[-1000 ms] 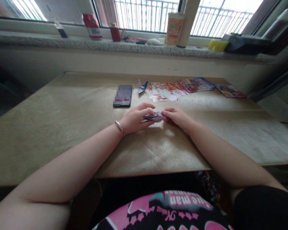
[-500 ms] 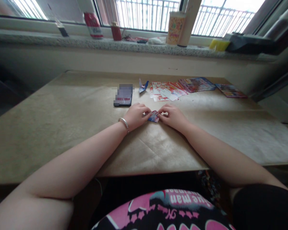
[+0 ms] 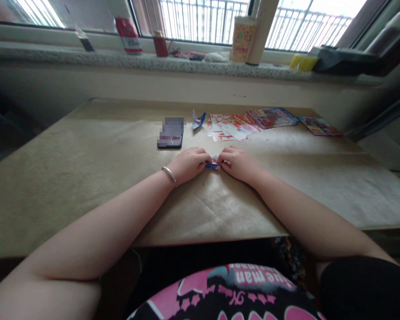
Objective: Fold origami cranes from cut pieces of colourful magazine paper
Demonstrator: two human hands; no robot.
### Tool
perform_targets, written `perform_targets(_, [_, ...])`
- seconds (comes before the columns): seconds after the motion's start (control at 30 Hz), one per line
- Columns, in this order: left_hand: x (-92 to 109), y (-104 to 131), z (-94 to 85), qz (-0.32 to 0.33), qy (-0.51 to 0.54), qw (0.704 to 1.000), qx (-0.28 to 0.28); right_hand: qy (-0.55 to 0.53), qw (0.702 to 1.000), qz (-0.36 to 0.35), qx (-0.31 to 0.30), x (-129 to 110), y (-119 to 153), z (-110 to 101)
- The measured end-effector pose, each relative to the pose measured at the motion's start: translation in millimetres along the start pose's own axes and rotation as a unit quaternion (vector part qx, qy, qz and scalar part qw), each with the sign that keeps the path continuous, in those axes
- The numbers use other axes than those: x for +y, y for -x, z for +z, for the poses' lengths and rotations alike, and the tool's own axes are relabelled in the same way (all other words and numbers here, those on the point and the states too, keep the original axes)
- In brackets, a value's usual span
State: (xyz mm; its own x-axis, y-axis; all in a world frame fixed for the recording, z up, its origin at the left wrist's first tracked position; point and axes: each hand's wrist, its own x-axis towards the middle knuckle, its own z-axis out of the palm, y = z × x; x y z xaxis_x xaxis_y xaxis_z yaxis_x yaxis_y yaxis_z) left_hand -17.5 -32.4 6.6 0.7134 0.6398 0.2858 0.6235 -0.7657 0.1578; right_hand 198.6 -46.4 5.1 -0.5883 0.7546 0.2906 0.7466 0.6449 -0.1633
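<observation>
A small piece of blue, white and red printed paper (image 3: 213, 166) lies low over the table between my two hands, and it looks folded. My left hand (image 3: 192, 162), with a silver bangle at the wrist, pinches its left end. My right hand (image 3: 236, 162) grips the right end between thumb and fingers. Behind the hands stands a folded blue and white paper piece (image 3: 198, 120). To its right, red and white sheets (image 3: 233, 126) overlap one another.
A dark phone (image 3: 171, 132) lies on the beige table (image 3: 70, 178) behind my left hand. Colourful printed packs (image 3: 273, 117) lie at the back right. The windowsill (image 3: 186, 64) holds a red can (image 3: 129, 35), a patterned cup (image 3: 242, 39) and a yellow item (image 3: 303, 62).
The paper between my hands now looks narrower, with its near part folded up. My fingers have closed in further around its ends.
</observation>
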Motion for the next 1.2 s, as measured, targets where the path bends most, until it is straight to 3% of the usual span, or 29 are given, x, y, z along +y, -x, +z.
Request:
perform_targets(0.33, [-2.6,0.2,-1.6,0.005,-0.082,0.997,-0.004,0.115,0.993,0.025,-0.023,1.0,0.8,-5.0])
perform_targets(0.47, [-3.7,-4.7,1.6,-0.008,-0.120,0.993,-0.005,0.069,0.998,-0.011,-0.012,7.0,0.6,-2.9])
perform_targets(0.63, [-8.8,-3.2,1.4,0.000,-0.092,0.996,-0.006,0.017,0.998,-0.062,-0.002,11.1,3.1,-2.3])
perform_targets(0.9, [-15.6,0.2,-6.1,-0.012,-0.059,0.998,-0.031,0.019,0.998,-0.057,-0.021,13.9,4.9,-3.9])
perform_targets(1.2, [-11.1,4.6,-18.4,-0.044,-0.134,0.988,-0.064,0.073,0.996,-0.003,-0.046,7.1,8.5,-17.2])
